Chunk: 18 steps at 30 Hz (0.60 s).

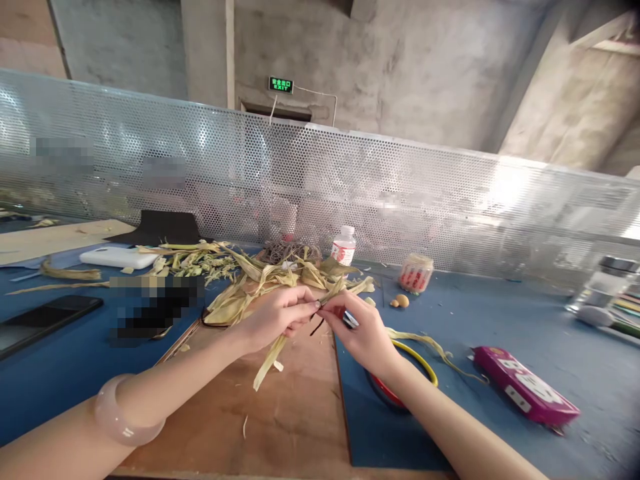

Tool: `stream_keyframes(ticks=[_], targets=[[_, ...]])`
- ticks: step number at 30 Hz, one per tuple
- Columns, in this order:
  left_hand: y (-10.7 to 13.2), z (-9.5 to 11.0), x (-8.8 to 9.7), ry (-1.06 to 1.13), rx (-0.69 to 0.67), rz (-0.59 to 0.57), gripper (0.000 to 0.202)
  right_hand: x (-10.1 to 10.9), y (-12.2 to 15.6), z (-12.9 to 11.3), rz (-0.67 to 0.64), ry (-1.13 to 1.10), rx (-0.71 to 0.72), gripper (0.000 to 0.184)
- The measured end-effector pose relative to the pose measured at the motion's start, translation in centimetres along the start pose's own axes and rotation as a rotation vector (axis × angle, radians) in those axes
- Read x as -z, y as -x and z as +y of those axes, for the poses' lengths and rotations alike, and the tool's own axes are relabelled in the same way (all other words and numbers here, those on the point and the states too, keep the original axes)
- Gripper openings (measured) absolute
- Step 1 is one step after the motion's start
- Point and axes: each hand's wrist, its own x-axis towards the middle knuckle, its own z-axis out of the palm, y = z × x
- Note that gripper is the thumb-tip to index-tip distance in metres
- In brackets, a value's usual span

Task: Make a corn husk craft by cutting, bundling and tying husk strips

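Left hand (283,313) closed on a dry husk strip (270,363), right hand (357,323) pinched, it seems, on a thin dark strand (317,326), my fingertips meet at the centre of the frame. The strip's tail hangs over the brown board (280,427). It looks brittle, so a hard pull could split it; should my pinch slacken, the short strand could slip away. Just behind, the husk pile (227,307) crowds my knuckles, and a loose leaf might snag. Beneath my right forearm lies a yellow ring (425,363) that a dropped wrist could knock. Farther out, a purple packet (525,387) rests lower right on the blue surface (500,307).
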Motion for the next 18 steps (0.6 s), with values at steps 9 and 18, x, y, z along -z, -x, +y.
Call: stream_keyframes(ticks=[9, 18], targets=[[-0.2, -0.1, -0.3, 0.103, 0.071, -0.031, 0.024, -0.1, 0.2, 1.2, 0.022, 0.147, 0.198, 0.009], [-0.2, -0.2, -1.1, 0.233, 0.077, -0.048, 0.028, 0.4, 0.2, 1.4, 0.081, 0.514, 0.485, 0.016]])
